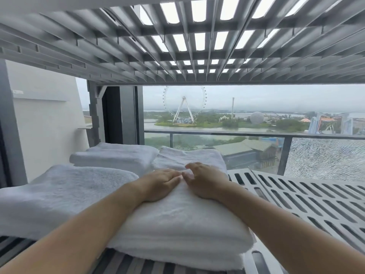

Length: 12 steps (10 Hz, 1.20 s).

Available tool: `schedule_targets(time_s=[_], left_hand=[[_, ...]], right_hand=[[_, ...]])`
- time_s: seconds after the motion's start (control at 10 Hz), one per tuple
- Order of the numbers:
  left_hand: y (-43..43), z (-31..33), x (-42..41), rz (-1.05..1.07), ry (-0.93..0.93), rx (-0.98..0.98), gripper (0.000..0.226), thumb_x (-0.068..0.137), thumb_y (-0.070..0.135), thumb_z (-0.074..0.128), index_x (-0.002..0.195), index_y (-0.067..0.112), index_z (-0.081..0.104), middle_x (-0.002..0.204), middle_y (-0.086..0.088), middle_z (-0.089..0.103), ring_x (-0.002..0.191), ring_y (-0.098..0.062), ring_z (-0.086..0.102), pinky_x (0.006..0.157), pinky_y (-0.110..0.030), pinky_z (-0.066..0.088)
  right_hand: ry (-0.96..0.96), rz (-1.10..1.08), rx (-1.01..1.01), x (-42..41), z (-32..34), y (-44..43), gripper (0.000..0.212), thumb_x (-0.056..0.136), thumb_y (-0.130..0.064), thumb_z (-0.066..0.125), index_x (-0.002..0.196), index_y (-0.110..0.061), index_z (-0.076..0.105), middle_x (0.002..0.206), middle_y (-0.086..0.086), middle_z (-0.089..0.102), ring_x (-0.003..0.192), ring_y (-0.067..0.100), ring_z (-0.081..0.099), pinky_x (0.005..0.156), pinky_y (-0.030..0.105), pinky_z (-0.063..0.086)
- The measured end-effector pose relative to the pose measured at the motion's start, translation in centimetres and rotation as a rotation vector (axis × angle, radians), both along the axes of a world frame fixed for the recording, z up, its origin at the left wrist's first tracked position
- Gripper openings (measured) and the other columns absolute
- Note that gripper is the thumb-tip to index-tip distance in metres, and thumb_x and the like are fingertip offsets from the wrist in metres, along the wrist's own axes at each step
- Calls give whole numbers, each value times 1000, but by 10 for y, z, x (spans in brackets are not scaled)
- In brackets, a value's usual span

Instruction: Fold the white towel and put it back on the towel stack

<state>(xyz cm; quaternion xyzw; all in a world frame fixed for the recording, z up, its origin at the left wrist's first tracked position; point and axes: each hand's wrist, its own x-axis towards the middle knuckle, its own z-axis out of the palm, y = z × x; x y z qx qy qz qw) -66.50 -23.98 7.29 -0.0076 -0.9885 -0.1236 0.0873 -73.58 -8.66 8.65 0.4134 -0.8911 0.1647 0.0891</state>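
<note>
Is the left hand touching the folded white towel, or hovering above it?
Touching. The head view shows the left hand lying flat on the folded white towel, its palm pressed into the fabric with no gap.

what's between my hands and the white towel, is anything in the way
Nothing visible. The left hand and the right hand both rest directly on the folded white towel, which lies on the slatted shelf. Other folded towels sit to its left and behind it, not over it.
</note>
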Motion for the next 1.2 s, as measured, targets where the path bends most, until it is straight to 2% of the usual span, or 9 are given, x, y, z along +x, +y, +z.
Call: schedule_targets(time_s=[0.1,0.2,0.4,0.5,0.7,0.8,0.9,1.0,1.2], left_hand=[[-3,2,-2,20,-23,-6,44,98,46,24,138,35,39,147,9,37,137,-10,28,115,-41,19],[0,2,2,23,-29,-17,45,98,46,24,139,35,37,148,10,35,138,-10,26,115,-43,18],[10,7,11,155,18,-174,47,99,35,26,145,25,25,155,5,22,142,-12,17,117,-40,15],[19,-1,19,149,-37,-100,50,98,33,23,146,19,22,156,1,17,143,-13,12,118,-37,10],[23,-3,24,177,-88,-139,53,98,40,17,148,21,16,157,3,12,144,-11,8,118,-41,7],[25,-4,27,166,-75,-144,53,98,41,17,147,21,17,157,3,14,144,-11,9,118,-40,8],[26,-3,31,160,-23,-112,54,98,42,22,147,20,21,156,1,19,143,-13,15,117,-37,11],[29,3,38,177,43,-100,52,97,43,28,144,21,30,153,1,27,140,-16,23,115,-36,19],[31,7,72,232,46,-106,56,94,55,23,143,27,30,152,6,28,140,-15,25,112,-41,26]], right_hand=[[11,2,118,12,0,4,55,95,-47,24,140,-18,32,151,3,30,140,21,23,113,44,13],[-2,10,315,21,-5,12,65,93,-56,15,148,-20,12,158,1,7,145,18,-1,113,50,-6],[-41,-28,373,27,-2,11,60,97,-46,13,148,-17,6,158,1,0,144,16,-4,114,47,-8],[-38,-46,362,29,-6,8,60,96,-46,13,149,-17,6,158,0,1,145,16,-2,114,47,-7],[-4,-69,299,26,-14,10,60,95,-47,14,148,-19,11,158,-2,6,144,15,2,114,46,-4],[20,-66,226,29,-15,10,57,94,-45,18,144,-19,29,155,-1,22,143,16,14,113,46,2],[19,-90,26,33,-12,13,40,91,-40,30,113,-21,58,133,4,53,125,22,43,107,41,24],[14,-124,-193,41,-6,20,31,87,-34,43,109,-23,63,126,1,59,117,22,51,96,33,38],[124,-97,-231,64,1,44,32,88,-35,47,115,-25,59,128,-3,56,116,18,51,91,31,40]])
